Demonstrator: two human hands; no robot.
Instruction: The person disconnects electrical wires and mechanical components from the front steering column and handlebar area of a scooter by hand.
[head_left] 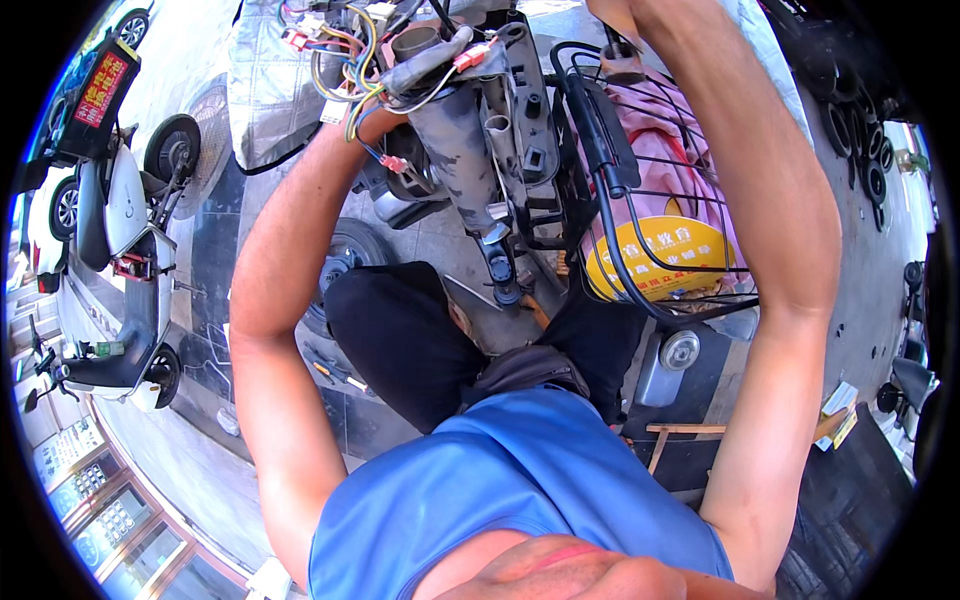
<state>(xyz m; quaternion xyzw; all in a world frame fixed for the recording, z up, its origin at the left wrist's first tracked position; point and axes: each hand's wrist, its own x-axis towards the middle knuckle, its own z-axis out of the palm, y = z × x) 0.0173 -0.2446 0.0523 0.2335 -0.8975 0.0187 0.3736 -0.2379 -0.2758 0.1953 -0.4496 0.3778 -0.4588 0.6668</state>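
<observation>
In front of me stands a partly stripped electric scooter, its scuffed dark steering column (450, 145) bare. Loose coloured wires (365, 60) with white and red connectors hang at the column's upper left. My left hand (380, 120) reaches in behind these wires, against the column's left side, and its fingers are hidden. At the top edge my right hand (612, 14) is mostly cut off, just above a dark metal fitting (622, 65); whether it grips anything does not show. Beneath my right forearm, a black wire basket (620, 250) holds pink cloth and a yellow oval fan (660, 258).
A white scooter (125, 215) is parked at the left, beside a dark sign with a red panel (100, 85). Close to my left knee lie a wheel (350, 260) and small tools (335, 372). Tyres (870, 165) hang at the right. A silver-grey case (660, 375) stands below the basket.
</observation>
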